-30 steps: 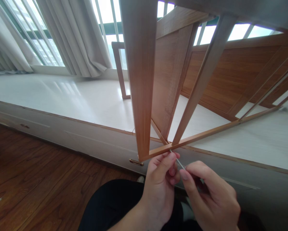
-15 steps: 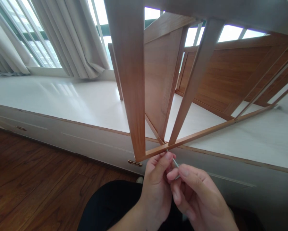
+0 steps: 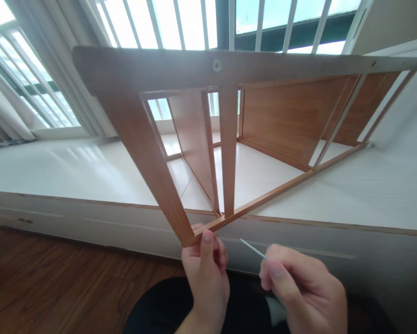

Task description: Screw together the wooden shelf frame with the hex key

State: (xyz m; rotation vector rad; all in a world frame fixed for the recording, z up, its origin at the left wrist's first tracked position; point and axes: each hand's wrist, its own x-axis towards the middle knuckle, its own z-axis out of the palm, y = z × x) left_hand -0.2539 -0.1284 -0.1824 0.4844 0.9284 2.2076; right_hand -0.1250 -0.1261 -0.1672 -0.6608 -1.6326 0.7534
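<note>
Head view: left hand (image 3: 206, 273) fingers pinch wooden frame (image 3: 180, 218) edge; right hand (image 3: 302, 287) fingers pinch thin rod (image 3: 253, 249).

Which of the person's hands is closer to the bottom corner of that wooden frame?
The left hand. Its thumb and fingers pinch the wooden frame at its bottom corner. The right hand is off to the right and lower, clear of the frame, holding a thin metal tool.

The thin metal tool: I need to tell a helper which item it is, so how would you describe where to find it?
Start at the wooden frame tilted over the white ledge. The left hand grips its near bottom corner; just right, the right hand pinches the thin metal tool. It is the only slim silvery rod, clear of the wood.
</note>
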